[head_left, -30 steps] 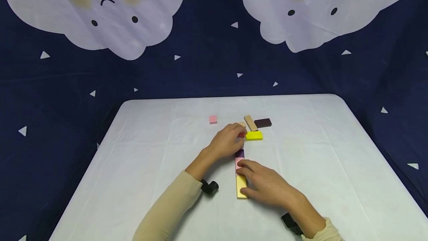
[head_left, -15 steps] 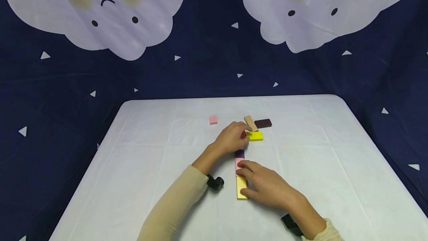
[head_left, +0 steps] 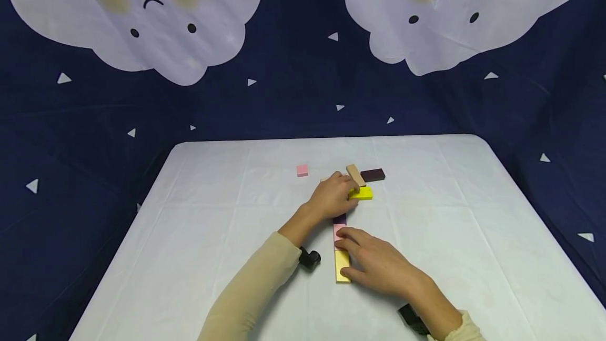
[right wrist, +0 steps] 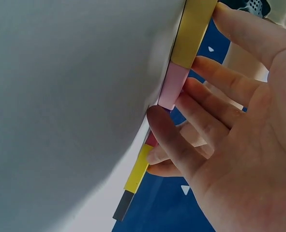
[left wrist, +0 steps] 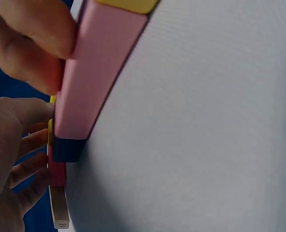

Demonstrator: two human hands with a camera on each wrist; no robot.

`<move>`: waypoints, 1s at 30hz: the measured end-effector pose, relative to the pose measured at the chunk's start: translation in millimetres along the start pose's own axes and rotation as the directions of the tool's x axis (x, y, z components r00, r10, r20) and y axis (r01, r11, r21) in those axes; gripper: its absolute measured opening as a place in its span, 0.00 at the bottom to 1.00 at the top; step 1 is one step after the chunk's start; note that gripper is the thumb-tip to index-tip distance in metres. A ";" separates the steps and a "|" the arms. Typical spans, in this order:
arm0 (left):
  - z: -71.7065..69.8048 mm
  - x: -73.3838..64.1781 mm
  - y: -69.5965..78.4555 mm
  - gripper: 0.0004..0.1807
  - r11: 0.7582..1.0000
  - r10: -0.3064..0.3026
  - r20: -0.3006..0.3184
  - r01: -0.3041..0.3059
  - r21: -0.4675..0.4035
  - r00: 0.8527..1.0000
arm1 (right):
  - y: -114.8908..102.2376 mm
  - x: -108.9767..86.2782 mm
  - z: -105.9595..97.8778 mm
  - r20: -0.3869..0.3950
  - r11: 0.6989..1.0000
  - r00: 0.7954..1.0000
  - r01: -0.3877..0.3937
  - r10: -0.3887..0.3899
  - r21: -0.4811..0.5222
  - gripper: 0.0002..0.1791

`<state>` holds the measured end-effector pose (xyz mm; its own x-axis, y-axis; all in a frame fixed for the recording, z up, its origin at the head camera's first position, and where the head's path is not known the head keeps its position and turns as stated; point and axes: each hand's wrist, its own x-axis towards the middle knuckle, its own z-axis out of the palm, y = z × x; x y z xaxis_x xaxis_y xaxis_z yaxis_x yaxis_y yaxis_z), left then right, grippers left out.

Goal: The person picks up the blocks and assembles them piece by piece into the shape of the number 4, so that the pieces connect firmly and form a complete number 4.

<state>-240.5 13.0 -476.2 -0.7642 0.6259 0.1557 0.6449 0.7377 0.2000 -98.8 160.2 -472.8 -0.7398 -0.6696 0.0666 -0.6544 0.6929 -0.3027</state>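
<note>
Small flat blocks form a row on the white table: a pale yellow block (head_left: 341, 262), a pink block (head_left: 336, 230) and a dark purple block (head_left: 339, 220). My right hand (head_left: 381, 264) rests along the row's right side. Its fingertips touch the pink block, and its thumb touches the pale yellow one. Farther away my left hand (head_left: 331, 196) reaches over to a bright yellow block (head_left: 363, 193), fingers and thumb on either side of its left end. A red block (left wrist: 57, 171) shows beside the left fingers in the left wrist view; the left hand hides it in the head view.
A tan block (head_left: 355, 174) and a dark brown block (head_left: 372, 174) lie behind the bright yellow one. Another tan block (head_left: 324, 179) is mostly hidden behind the left hand. A small pink block (head_left: 302, 170) sits apart, toward the table's (head_left: 227, 172) far edge.
My left hand has moved right, from around the red block to the left end of the bright yellow block. That block and my right hand have stayed in place.
</note>
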 end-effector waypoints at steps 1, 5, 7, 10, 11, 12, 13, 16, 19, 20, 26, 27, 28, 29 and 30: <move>0.0 0.1 0.1 0.16 1.000 -0.002 -0.004 0.002 0.007 1.000 | 0.0 0.0 -0.1 0.002 1.000 1.000 0.000 0.000 0.001 0.28; 0.0 0.7 0.3 0.16 1.000 -0.012 -0.015 0.013 0.020 1.000 | 0.5 -0.4 -0.7 0.005 1.000 1.000 -0.002 0.002 -0.004 0.28; 0.3 1.3 0.6 0.16 1.000 -0.013 -0.014 0.013 0.019 1.000 | 0.8 -1.0 -1.2 0.006 1.000 1.000 -0.005 0.005 -0.005 0.28; 0.8 1.7 1.4 0.16 1.000 -0.015 -0.007 0.015 0.020 1.000 | 0.8 -1.4 -1.8 0.006 1.000 1.000 -0.008 0.008 0.000 0.28; 1.2 1.7 1.5 0.16 1.000 -0.017 -0.006 0.017 0.021 1.000 | 0.7 -1.6 -2.0 0.006 1.000 1.000 -0.009 0.009 0.000 0.28; 1.5 1.6 1.4 0.15 1.000 -0.021 -0.008 0.021 0.022 1.000 | 0.6 -1.7 -2.1 0.007 1.000 1.000 -0.009 0.009 0.002 0.28; 1.6 1.5 1.5 0.15 0.999 -0.025 -0.010 0.025 0.020 1.000 | 0.4 -1.7 -2.3 0.009 1.000 1.000 -0.009 0.009 0.003 0.28; 2.5 0.9 1.2 0.14 0.999 -0.031 -0.017 0.031 0.013 0.999 | 0.0 -2.2 -2.6 0.013 1.000 1.000 -0.011 0.011 0.002 0.28; 3.8 0.6 0.7 0.14 0.999 -0.040 -0.017 0.040 -0.009 0.999 | -0.3 -2.8 -2.9 0.016 1.000 1.000 -0.012 0.012 0.002 0.28; 4.2 0.3 0.5 0.14 0.999 -0.044 -0.017 0.043 -0.017 0.999 | -0.3 -2.9 -3.0 0.016 1.000 1.000 -0.012 0.012 0.001 0.28; 5.1 -0.1 1.1 0.13 0.996 -0.060 -0.044 0.057 -0.065 0.997 | 0.7 -3.2 -3.6 0.017 1.000 1.000 -0.013 0.013 0.006 0.28; 4.4 -0.7 1.6 0.13 0.996 -0.060 -0.051 0.056 -0.075 0.997 | 0.7 -3.3 -3.7 0.018 1.000 1.000 -0.013 0.013 0.009 0.28; 3.3 -1.5 2.2 0.13 0.995 -0.061 -0.056 0.056 -0.086 0.997 | 0.8 -3.3 -3.9 0.019 1.000 1.000 -0.013 0.013 0.011 0.28; 2.2 -2.4 2.7 0.13 0.994 -0.062 -0.061 0.056 -0.099 0.996 | 0.8 -3.4 -4.0 0.019 1.000 1.000 -0.013 0.013 0.014 0.28; 1.2 -3.3 3.0 0.13 0.992 -0.062 -0.065 0.055 -0.111 0.996 | 0.9 -3.6 -4.1 0.020 1.000 1.000 -0.013 0.013 0.015 0.28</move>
<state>-236.1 13.5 -477.3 -0.8020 0.5609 0.2055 0.5969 0.7382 0.3143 -97.3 164.4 -469.4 -0.7448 -0.6658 0.0439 -0.6423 0.6976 -0.3173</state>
